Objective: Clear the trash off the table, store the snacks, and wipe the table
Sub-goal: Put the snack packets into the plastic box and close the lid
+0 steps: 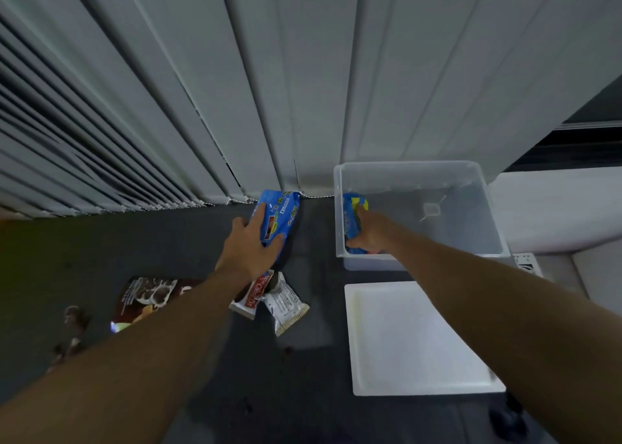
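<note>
My left hand (pixel 250 246) grips a blue snack packet (pixel 282 213) lying on the dark table (pixel 188 238) near the blinds. My right hand (pixel 370 231) is inside a clear plastic bin (pixel 471 214) at the back right, closed on a second blue and yellow snack packet (pixel 351 218) at the bin's left wall. Below my left hand lie a red and white Choco Pie wrapper (pixel 253 297) and a silver wrapper (pixel 287 304). A brown snack bag (pixel 148 297) lies to the left, partly hidden by my left forearm.
The bin's white lid (pixel 417 339) lies flat in front of the bin. Brown crumbs or scraps (pixel 72 329) are scattered at the table's left. Vertical blinds (pixel 235 90) hang right behind the table. A white ledge (pixel 555 208) lies to the right.
</note>
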The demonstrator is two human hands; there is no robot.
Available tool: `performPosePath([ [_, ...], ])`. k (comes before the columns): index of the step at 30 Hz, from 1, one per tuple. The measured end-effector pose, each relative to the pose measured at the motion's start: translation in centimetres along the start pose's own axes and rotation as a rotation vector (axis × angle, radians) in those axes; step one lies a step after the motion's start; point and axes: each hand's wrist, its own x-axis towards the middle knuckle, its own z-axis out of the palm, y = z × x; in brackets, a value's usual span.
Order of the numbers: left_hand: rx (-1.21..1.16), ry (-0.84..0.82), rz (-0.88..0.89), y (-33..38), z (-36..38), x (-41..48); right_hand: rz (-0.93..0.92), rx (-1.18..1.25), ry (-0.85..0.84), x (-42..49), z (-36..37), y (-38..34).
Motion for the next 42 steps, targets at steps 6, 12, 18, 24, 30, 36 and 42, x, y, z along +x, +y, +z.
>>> performPosePath([
  [6, 0.012, 0.017, 0.03, 0.8, -0.2, -0.3, -0.058, -0.078, 0.069, -0.5, 0.2, 0.2],
  [12, 0.013, 0.098, 0.085, 2.2, -1.6, -0.9, -0.016, -0.1, 0.12, -1.2, -0.4, 0.4],
  [18, 0.016, 0.187, 0.194, 4.7, -2.6, -1.0, -0.002, -0.05, 0.39, -4.2, -3.0, 2.3],
  [24, -0.002, 0.253, 0.302, 9.2, -2.0, -0.8, 0.068, -0.13, 0.77, -7.4, -4.7, 7.5],
  [30, 0.045, 0.177, 0.365, 13.3, -0.1, -0.4, 0.234, -0.036, 0.694, -9.5, -4.9, 12.4],
  [36, 0.158, 0.05, 0.417, 16.3, 3.0, 0.8, 0.182, 0.17, 0.63, -8.9, -4.3, 13.5],
  [42, 0.301, -0.058, 0.414, 18.0, 6.9, 2.1, 0.191, 0.177, 0.67, -8.7, -4.0, 13.6],
])
